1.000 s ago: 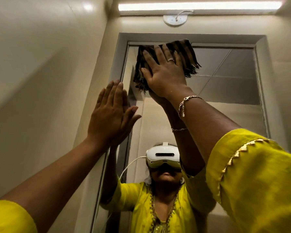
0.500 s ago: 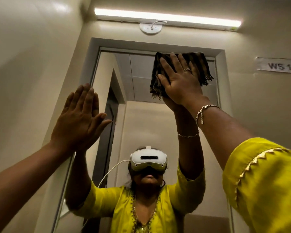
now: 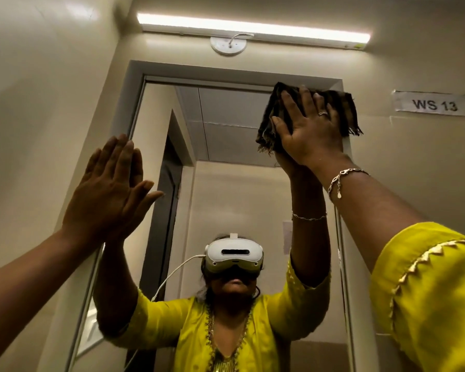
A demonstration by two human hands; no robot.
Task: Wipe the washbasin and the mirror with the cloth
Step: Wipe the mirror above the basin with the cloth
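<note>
Head view: right hand (image 3: 310,130), fingers spread flat, is pressing the cloth (image 3: 345,114) under its palm on the mirror (image 3: 226,124), top corner. Left hand (image 3: 110,191) is resting open & flat at the mirror's other edge. Best w/ even pressure, overlapping strokes. Washbasin is not showing.

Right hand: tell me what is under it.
Under the right hand lies the dark fringed cloth, pressed flat against the mirror at an upper corner. The glass beneath the cloth is covered and cannot be seen.

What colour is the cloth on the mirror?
The cloth is dark brown with faint stripes, seen in the head view.
</note>
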